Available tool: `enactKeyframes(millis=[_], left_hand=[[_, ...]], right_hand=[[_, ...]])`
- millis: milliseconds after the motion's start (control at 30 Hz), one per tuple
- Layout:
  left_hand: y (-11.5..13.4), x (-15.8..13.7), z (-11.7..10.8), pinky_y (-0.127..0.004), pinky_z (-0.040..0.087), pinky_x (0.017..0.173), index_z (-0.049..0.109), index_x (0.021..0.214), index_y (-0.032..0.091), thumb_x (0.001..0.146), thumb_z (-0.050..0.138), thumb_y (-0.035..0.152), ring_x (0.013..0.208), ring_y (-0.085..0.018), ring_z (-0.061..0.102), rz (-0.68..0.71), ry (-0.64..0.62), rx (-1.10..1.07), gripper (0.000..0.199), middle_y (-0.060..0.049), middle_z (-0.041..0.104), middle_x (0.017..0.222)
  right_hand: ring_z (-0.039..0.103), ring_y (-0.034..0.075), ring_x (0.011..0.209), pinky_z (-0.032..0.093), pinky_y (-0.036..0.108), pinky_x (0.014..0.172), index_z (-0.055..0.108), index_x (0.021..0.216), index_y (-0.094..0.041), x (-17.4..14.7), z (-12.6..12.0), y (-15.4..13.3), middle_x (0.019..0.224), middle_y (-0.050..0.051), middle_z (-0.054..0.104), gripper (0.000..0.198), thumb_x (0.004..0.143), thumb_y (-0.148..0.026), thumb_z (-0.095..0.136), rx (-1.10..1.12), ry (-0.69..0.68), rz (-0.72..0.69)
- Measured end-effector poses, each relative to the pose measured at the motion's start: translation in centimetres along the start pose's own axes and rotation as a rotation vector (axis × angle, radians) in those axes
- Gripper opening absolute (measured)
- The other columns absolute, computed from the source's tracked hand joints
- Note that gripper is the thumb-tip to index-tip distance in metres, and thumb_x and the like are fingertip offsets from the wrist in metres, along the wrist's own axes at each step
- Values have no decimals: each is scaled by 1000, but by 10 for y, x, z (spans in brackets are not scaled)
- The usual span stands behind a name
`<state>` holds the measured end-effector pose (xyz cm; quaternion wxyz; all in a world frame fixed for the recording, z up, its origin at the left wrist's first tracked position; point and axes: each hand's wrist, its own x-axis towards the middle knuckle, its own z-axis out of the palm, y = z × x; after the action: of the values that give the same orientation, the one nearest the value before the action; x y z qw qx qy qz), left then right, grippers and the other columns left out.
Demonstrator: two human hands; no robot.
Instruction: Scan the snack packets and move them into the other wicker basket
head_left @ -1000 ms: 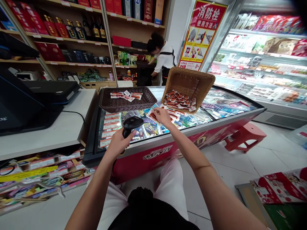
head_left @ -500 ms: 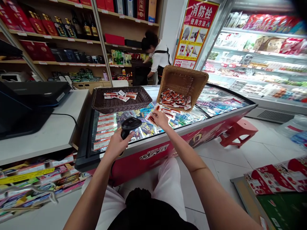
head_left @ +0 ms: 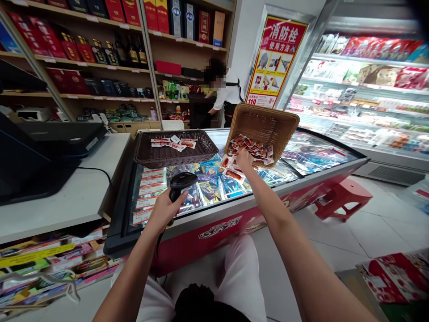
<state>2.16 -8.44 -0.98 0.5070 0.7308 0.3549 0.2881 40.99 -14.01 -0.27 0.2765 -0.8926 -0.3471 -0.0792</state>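
Observation:
My left hand [head_left: 165, 208] is wrapped round the grip of a black barcode scanner [head_left: 183, 180], held above the near edge of the chest freezer [head_left: 214, 223]. My right hand [head_left: 244, 159] reaches over the front rim of a tilted tan wicker basket [head_left: 264, 120], among small packaged sausages [head_left: 251, 145] heaped inside. Its fingertips are hidden, so any grip there does not show. Just below that hand, a few more sausage packs [head_left: 233, 174] lie on the freezer's glass top. A dark brown basket [head_left: 140, 154] to the left holds several similar packs [head_left: 179, 146].
A white counter [head_left: 83, 188] with black equipment stands at left. Behind the freezer, a co-worker [head_left: 231, 89] bends near the shelves. A red stool [head_left: 345, 197] is on the floor at right, and a red-and-white patterned box [head_left: 395, 277] lies at lower right.
My right hand has moved up and right from the sausage packs on the glass into the tan basket. My left hand keeps holding the scanner. The view has tilted slightly up.

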Motion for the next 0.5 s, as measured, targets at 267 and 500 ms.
enactKeyframes(millis=[267, 500], left_hand=[[-10, 34, -17, -26, 41, 44, 59, 88, 22, 76, 75, 74, 45, -14, 54, -60, 70, -89, 56, 2, 63, 64], [-22, 51, -33, -24, 39, 42, 56, 84, 22, 75, 77, 72, 45, -11, 51, -156, 59, -228, 55, 4, 61, 64]], right_hand=[[70, 27, 118, 51, 36, 96, 76, 128, -22, 38, 44, -125, 125, 14, 77, 38, 105, -12, 48, -150, -70, -148], [70, 35, 130, 56, 44, 105, 74, 132, -17, 85, 118, -238, 136, 20, 73, 34, 101, -24, 65, -194, -378, -309]])
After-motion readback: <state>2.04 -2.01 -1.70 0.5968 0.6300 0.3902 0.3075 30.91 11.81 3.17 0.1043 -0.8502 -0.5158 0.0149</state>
